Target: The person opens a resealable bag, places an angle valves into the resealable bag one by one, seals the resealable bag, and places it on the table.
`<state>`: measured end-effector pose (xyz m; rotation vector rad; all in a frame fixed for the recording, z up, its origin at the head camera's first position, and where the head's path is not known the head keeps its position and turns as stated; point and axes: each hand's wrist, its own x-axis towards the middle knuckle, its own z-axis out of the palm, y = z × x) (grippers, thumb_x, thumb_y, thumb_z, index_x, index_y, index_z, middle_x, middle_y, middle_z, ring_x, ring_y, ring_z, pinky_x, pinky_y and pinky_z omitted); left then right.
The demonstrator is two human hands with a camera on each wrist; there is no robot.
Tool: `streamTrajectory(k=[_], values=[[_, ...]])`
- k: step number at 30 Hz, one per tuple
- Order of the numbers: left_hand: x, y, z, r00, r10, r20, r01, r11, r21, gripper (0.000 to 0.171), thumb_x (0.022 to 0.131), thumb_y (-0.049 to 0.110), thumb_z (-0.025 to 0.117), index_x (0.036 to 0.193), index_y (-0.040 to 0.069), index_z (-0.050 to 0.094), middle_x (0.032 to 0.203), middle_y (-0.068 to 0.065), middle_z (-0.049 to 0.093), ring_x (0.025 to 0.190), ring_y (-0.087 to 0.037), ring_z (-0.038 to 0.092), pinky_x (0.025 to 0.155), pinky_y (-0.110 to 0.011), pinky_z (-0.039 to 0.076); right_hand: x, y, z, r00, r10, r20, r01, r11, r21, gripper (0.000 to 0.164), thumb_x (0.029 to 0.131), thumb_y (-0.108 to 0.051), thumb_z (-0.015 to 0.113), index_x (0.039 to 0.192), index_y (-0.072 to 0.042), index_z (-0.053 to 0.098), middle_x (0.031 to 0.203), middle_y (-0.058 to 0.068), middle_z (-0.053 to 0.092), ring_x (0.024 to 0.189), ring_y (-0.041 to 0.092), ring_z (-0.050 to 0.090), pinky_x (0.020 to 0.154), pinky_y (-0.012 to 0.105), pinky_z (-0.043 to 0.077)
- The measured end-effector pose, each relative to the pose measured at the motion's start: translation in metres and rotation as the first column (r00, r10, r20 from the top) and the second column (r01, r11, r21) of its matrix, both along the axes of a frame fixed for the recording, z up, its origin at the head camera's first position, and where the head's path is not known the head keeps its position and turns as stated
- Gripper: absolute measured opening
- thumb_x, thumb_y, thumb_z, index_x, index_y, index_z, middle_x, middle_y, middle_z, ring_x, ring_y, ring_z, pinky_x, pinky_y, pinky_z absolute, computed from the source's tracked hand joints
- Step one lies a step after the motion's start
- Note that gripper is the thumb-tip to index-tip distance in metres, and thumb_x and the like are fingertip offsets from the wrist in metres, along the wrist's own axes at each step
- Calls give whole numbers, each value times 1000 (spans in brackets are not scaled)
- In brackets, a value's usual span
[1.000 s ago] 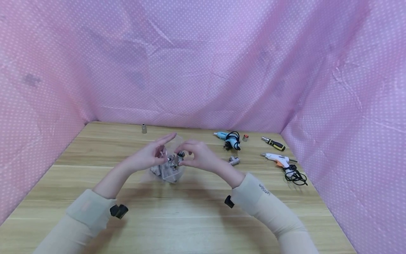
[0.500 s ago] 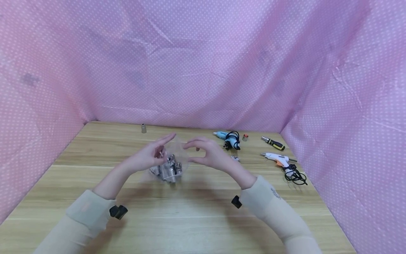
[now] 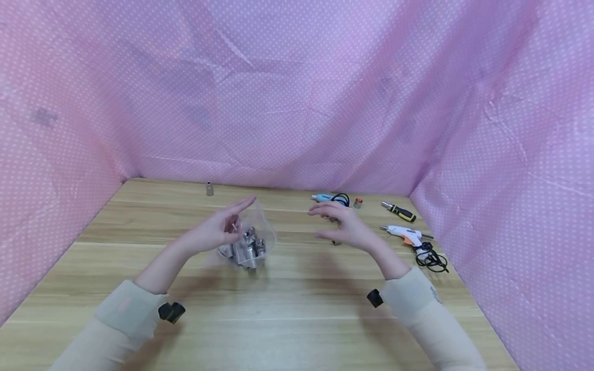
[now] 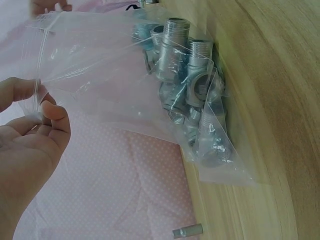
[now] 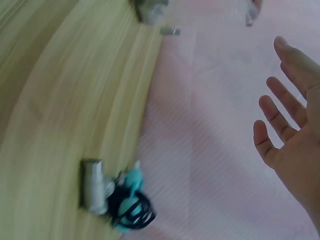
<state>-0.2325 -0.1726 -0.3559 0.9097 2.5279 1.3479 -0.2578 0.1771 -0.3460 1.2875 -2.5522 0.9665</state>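
Bag: clear, thin plastic (image 4: pixel 115 75), creased and shiny, with a ribbed strip along its top edge; its lower part bulges and folds around the load
Load: silvery metal fittings (image 4: pixel 175 45) heaped in the bottom of the bag, some with threaded ends, at least one showing a round opening
Bag's place: around the middle of the wooden table (image 3: pixel 287 319), below and beside the left hand; whether its bottom rests on the wood or hangs just above, I cannot tell
Left hand: (image 3: pixel 211 232) pinches the bag's ribbed edge between thumb and fingers, index finger stretched out
Right hand: (image 3: pixel 345 224) spread, thumb apart from the loosely bent fingers, over the table and well apart from the bag
Far edge: pink dotted cloth (image 3: pixel 297 103) rises behind it; a small metal tube (image 3: pixel 210 189) stands near it, beyond the left hand
Right edge: a white glue gun (image 3: pixel 403 231) with its black cord (image 3: pixel 432 257) lies close by, and a screwdriver (image 3: pixel 400 212) behind it
Behind right hand: a blue tool (image 3: pixel 323 198), partly hidden, and a metal fitting (image 5: pixel 95 190) near it
Room: a stretch of wood between bag and right hand, a wider one before the bag
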Motion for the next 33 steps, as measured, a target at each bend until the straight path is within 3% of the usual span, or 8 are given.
streamTrajectory(k=[4,14,19,23,33], values=[[1,-1,-1,1000,1,-10,-1,1000,-2,86,81,-1,65,152,16,19,93,-10,48,66,-13,42,56,-22,41,-5,23,-13,997,-59,44,58,998,17,48,80,-22,75,124,-10,61,129,1,56,120,20,48,98,44,41],[3,-2,0,1000,7,-28,-7,1000,-10,86,81,3,66,152,16,19,117,-9,47,66,-12,43,55,-22,42,-19,68,-55,965,-212,154,196,974,117,50,80,-16,75,127,-11,59,136,7,52,130,31,40,106,55,30],[3,-3,-1,1000,4,-25,-4,1000,-2,87,81,0,65,152,17,19,137,-15,38,66,-13,44,56,-22,42,-28,80,-74,963,-222,155,203,971,127,53,78,-17,76,127,-8,58,137,9,50,130,32,40,103,53,36],[2,-5,-3,1000,2,-20,-2,1000,5,86,82,0,65,152,20,19,141,-16,35,67,-13,44,56,-22,42,-35,85,-85,954,-223,202,201,971,126,54,78,-12,76,128,-6,56,138,14,48,127,34,43,95,50,45],[2,-3,-2,1000,7,-25,-7,1000,-4,86,81,3,66,152,19,19,143,-13,32,66,-13,42,56,-22,41,-49,94,-96,910,-251,329,197,962,189,56,80,-15,74,132,-6,54,130,12,55,118,33,51,100,52,40]])
